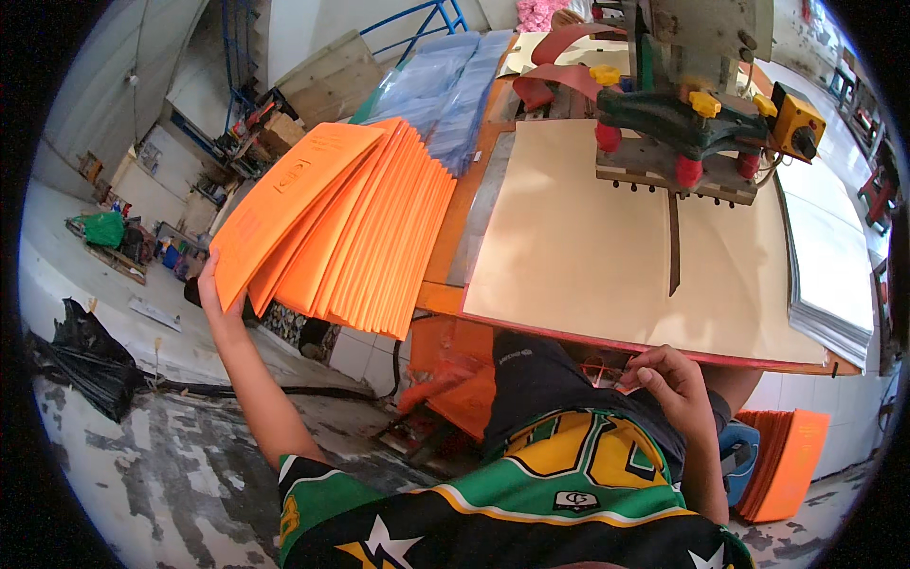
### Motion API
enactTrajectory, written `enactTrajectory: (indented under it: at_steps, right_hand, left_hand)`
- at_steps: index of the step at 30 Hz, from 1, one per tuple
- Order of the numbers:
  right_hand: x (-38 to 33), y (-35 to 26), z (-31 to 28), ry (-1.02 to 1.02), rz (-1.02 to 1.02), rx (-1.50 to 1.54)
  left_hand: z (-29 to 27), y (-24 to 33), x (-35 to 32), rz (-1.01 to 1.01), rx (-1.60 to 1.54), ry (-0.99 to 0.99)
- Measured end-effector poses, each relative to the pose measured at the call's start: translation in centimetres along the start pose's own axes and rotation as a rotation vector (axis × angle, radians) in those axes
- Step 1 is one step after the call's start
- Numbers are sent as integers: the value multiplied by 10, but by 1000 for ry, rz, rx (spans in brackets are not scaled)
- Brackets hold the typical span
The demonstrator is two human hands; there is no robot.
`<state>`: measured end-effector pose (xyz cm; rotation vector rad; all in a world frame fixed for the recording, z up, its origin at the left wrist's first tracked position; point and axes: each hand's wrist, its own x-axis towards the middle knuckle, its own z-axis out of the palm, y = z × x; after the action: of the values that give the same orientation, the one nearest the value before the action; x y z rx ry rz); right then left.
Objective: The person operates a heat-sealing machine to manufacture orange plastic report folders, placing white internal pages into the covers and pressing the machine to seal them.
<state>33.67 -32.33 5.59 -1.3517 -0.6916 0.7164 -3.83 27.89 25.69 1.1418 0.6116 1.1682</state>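
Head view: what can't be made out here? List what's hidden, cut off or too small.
1. Head view: part of the left hand, hidden by the orange booklets.
2. Head view: top of the press, cut off by the upper edge.
3. Head view: part of the blue object, behind the right forearm.
4. Head view: whether the right hand pinches anything; too small.

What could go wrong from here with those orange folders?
The fanned orange folders could slip or spread, as the left hand seems to hold them only at their left edge. The white paper stack lies beside the beige sheet, so a bump might skew it.
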Motion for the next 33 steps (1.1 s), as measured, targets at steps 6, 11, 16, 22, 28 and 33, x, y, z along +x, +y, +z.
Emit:
enactTrajectory:
  at_steps: [6, 11, 16, 22, 28, 33]
  right_hand:
    - [0, 2, 3, -4, 2, 11]
    - [0, 3, 8, -2, 7, -29]
    - [0, -3, 13, -15, 21, -36]
    - [1, -1, 13, -34, 23, -85]
    - [2, 0, 11, -43, 6, -145]
    - [3, -2, 14, -45, 32, -163]
  left_hand:
    - [-32, 1, 6, 42, 22, -4]
    - [-25, 1, -11, 22, 169, 51]
    - [-23, -4, -29, 39, 563, 126]
    - [-9, -14, -59, 12, 619, 104]
    - [-27, -17, -56, -24, 531, 129]
    - [-1, -18, -76, -4, 458, 117]
